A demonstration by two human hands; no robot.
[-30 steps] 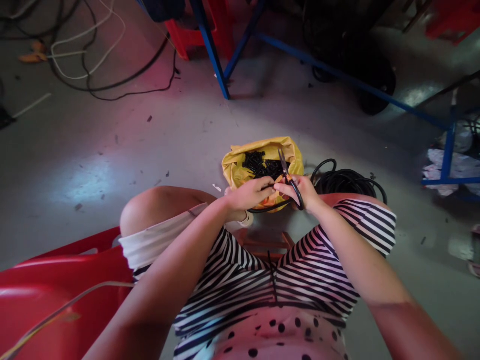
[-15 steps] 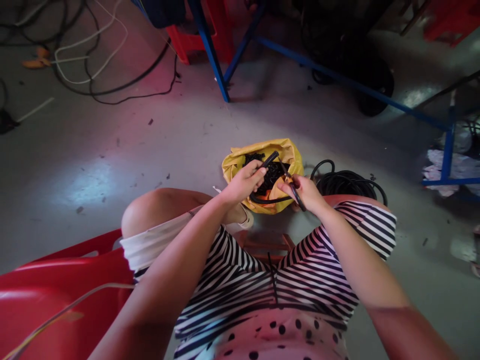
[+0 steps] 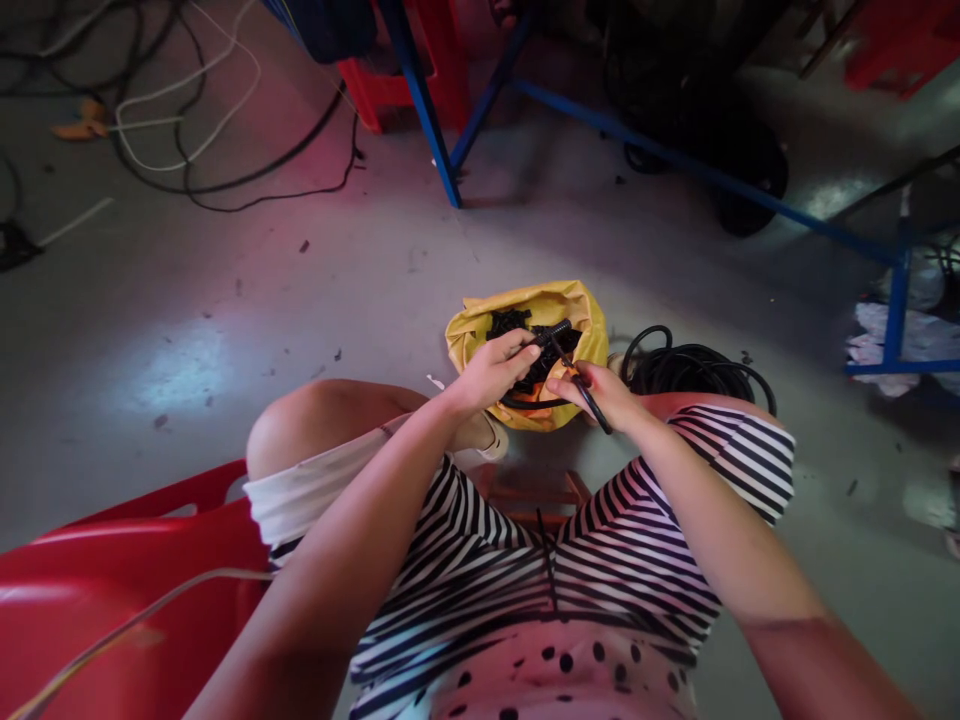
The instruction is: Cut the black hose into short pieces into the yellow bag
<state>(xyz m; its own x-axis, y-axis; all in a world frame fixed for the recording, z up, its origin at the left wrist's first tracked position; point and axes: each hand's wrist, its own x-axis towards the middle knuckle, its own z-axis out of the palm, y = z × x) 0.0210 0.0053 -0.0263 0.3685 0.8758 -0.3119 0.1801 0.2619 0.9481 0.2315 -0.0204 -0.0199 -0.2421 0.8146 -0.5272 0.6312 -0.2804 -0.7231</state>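
Observation:
My left hand (image 3: 491,373) pinches the free end of a black ribbed tube (image 3: 551,332), holding it out over a yellow bag (image 3: 525,305). My right hand (image 3: 600,393) is closed on the black handles of a pair of scissors (image 3: 577,382), whose blades meet the tube near its tip. The bag stands open on the floor between my knees and holds several short black tube pieces (image 3: 510,322). The tube loops under my hands and runs to a black coil (image 3: 697,365) on the floor at my right knee.
A red plastic chair (image 3: 112,590) with a thin cord across it is at lower left. Blue metal frame legs (image 3: 427,110) and a dark wheel (image 3: 750,180) stand ahead. Loose cables (image 3: 195,140) lie at far left. A wooden stool edge (image 3: 532,490) shows under me.
My left hand drew the tube end out and up over the bag, then lowered it slightly. The scissors swung from upright to meet the tube near its tip.

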